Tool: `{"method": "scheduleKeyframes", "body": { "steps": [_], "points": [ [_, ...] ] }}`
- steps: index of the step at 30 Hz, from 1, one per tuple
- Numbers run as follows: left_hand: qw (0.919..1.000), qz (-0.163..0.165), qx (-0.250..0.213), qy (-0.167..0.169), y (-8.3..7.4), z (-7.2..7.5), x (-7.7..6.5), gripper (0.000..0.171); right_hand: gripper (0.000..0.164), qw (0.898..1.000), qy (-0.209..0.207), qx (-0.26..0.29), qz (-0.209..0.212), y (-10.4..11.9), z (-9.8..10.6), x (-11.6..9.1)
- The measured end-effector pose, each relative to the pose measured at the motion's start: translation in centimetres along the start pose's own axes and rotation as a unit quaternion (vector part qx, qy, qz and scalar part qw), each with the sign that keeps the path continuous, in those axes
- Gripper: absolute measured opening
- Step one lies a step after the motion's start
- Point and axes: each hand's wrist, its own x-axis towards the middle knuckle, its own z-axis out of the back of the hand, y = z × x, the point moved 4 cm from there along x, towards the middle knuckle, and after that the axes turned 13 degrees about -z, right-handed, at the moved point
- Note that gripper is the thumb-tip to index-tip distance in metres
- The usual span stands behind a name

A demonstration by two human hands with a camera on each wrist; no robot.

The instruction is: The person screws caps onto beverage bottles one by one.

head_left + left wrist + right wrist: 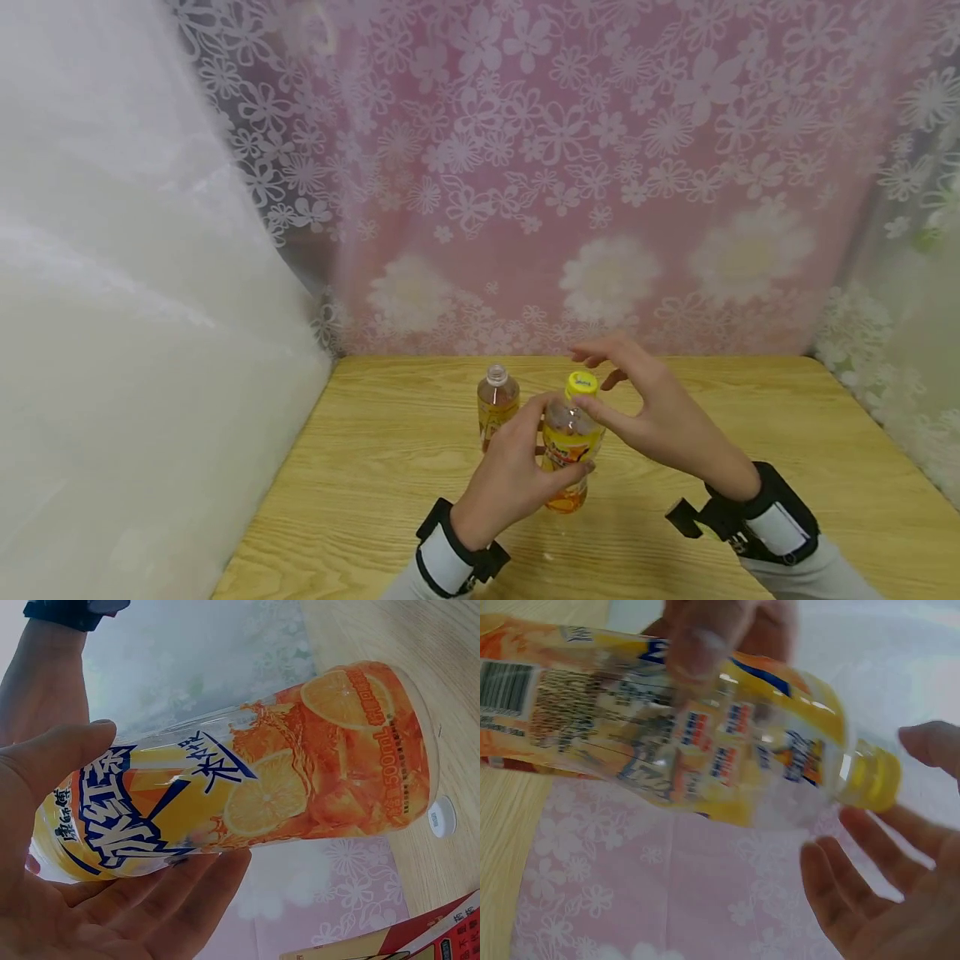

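Note:
My left hand (508,471) grips a clear plastic drink bottle (566,446) around its labelled middle, thumb on one side and fingers on the other. Orange slices and orange-coloured art cover the lower label (330,761) in the left wrist view. A yellow cap (582,383) sits on the bottle's neck. Around that cap my right hand (656,408) is spread, thumb and fingers apart, its fingers loosely bent; in the right wrist view the thumb stands off the cap (877,776) and a fingertip is right below it.
Behind the left hand stands a second bottle (498,396) with an uncapped clear neck. A white cap (442,817) lies on the wooden table (390,467). A red and yellow printed item (420,937) shows at the left wrist view's corner. A pink floral curtain (480,275) hangs behind.

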Motion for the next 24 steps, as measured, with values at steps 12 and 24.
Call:
{"method": "scheduleKeyframes", "body": {
  "steps": [12,24],
  "points": [
    [1.0000,0.008,-0.002,0.001,-0.24,-0.06,-0.03,0.074,0.051,0.998,0.023,-0.001,0.050,0.19,0.44,-0.30],
    [0.9999,0.012,-0.005,0.006,0.02,-0.28,-0.14,0.076,0.047,0.997,0.059,0.036,0.030,-0.28,0.69,-0.65]
  ]
}}
